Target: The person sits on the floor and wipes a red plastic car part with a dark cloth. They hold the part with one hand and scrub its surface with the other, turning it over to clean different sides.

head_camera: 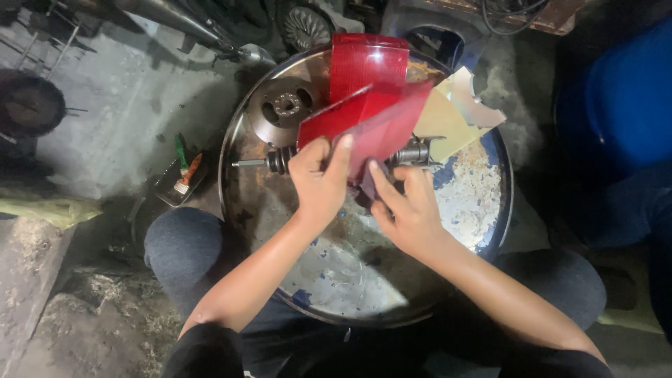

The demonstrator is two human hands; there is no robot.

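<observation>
Both gripping one translucent red plastic sheet (364, 122), left hand (320, 183) pinching its lower edge, right hand (407, 210) just beside, above a round worn metal drum lid (462, 203).

Middle of the metal shaft (280, 160) hidden behind the left hand (320, 183) and red plastic sheet (371, 119). Blurred by motion, sheet's edges. Cut off at right edge, blue barrel (623, 98).

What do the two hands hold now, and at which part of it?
Both hands hold a red plastic sheet by its lower edge: the left hand at the lower left, the right hand at the bottom corner.
</observation>
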